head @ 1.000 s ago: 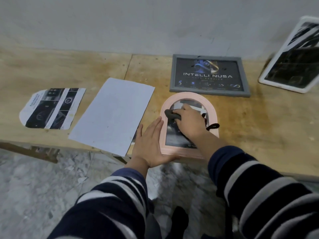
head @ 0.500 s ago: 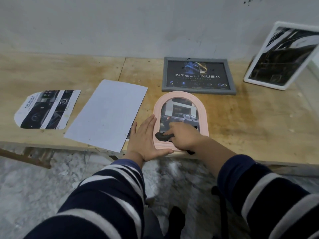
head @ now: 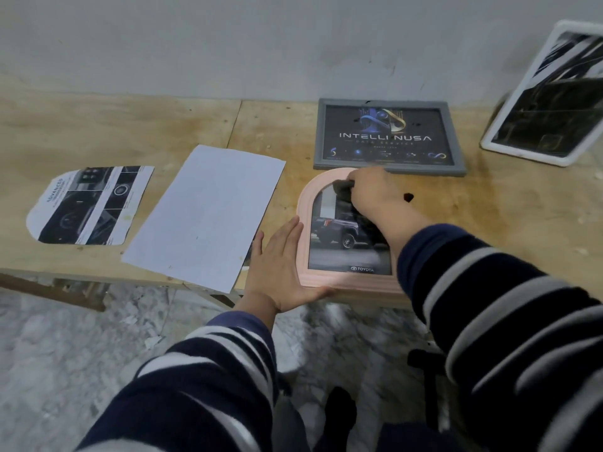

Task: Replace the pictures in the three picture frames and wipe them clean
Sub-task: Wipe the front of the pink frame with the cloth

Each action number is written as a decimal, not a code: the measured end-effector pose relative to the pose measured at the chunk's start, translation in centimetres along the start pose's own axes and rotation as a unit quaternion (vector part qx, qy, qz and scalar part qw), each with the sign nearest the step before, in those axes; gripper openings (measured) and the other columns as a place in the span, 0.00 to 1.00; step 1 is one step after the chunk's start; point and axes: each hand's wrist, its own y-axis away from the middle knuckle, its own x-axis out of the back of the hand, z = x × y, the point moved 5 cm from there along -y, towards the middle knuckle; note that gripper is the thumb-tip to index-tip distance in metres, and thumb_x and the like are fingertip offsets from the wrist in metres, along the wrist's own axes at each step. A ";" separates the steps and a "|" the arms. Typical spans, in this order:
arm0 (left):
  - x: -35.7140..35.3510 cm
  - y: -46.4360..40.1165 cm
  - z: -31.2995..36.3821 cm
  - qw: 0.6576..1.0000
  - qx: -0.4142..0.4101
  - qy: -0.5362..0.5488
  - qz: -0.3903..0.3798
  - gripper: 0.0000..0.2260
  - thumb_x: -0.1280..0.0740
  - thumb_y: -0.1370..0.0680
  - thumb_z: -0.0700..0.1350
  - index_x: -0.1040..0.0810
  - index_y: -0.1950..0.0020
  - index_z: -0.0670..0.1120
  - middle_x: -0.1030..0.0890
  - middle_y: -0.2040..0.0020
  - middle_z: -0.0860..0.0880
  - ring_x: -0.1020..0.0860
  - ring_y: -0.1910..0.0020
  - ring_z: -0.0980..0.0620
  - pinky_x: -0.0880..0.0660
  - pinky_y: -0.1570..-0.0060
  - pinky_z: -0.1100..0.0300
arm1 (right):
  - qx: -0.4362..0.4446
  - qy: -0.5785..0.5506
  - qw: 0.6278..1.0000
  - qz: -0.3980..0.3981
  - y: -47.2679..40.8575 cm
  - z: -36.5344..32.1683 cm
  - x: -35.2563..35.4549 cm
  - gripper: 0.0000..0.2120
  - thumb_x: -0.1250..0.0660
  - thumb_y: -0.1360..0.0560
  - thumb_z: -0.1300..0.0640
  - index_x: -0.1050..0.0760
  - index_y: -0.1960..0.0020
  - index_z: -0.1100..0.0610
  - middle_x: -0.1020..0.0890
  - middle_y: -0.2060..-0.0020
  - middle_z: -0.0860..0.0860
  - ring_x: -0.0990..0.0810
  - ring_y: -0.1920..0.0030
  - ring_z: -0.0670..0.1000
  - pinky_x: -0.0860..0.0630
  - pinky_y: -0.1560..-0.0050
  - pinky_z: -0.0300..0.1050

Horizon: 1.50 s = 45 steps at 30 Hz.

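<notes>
1. The pink arched frame [head: 339, 278] lies flat at the near edge of the wooden table [head: 489, 223], its bottom rail just over the edge. Inside it is a picture of a dark car with "TOYOTA" printed at the bottom.
2. The right hand [head: 375, 194] is at the far, rounded end of that frame, fingers curled round a dark cloth [head: 344, 190] and pressing it onto the glass.
3. The left hand [head: 280, 265] lies flat with straight fingers against the frame's left side, thumb hooked under the near left corner.
4. Just left of that hand lies a blank white sheet [head: 205, 216], its near corner hanging off the table.
5. Farther left is an arch-shaped cut-out picture [head: 88, 207], face up.
6. A grey frame [head: 388, 135] with "INTELLI NUSA" on it lies flat just beyond the pink one.
7. At the far right a white frame [head: 548, 99] leans tilted against the wall [head: 261, 44].
</notes>
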 end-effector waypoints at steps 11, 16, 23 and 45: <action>-0.1 0.0 0.1 1.000 0.001 -0.011 0.002 0.58 0.48 0.41 0.82 0.45 0.22 0.45 0.46 0.21 0.52 0.46 0.23 0.55 0.52 0.26 0.41 | 0.033 -0.007 0.997 -0.070 4.8 1.4 -3.5 0.20 0.43 0.25 0.66 0.21 0.40 0.52 0.20 0.46 0.56 0.20 0.50 0.59 0.22 0.52 0.49; -0.1 0.1 0.1 1.000 0.005 -0.022 -0.010 0.58 0.48 0.41 0.81 0.49 0.21 0.46 0.50 0.21 0.53 0.49 0.23 0.56 0.55 0.25 0.42 | 0.056 0.009 0.994 -0.098 8.1 1.4 -4.2 0.22 0.44 0.26 0.68 0.20 0.40 0.53 0.21 0.45 0.57 0.21 0.53 0.58 0.23 0.57 0.48; -0.1 0.1 0.1 1.000 -0.003 -0.012 -0.005 0.57 0.47 0.40 0.81 0.50 0.21 0.46 0.50 0.20 0.53 0.49 0.22 0.54 0.56 0.25 0.42 | 0.052 -0.062 0.988 -0.134 10.0 2.5 -3.5 0.19 0.42 0.25 0.66 0.19 0.44 0.50 0.19 0.46 0.53 0.21 0.50 0.56 0.22 0.52 0.47; -0.2 0.0 0.1 1.000 -0.010 -0.005 0.012 0.57 0.45 0.40 0.81 0.42 0.22 0.44 0.43 0.22 0.50 0.42 0.24 0.52 0.51 0.26 0.40 | 0.008 0.014 0.999 -0.042 5.6 4.0 -3.2 0.19 0.42 0.26 0.66 0.20 0.42 0.53 0.20 0.51 0.57 0.22 0.56 0.58 0.29 0.60 0.46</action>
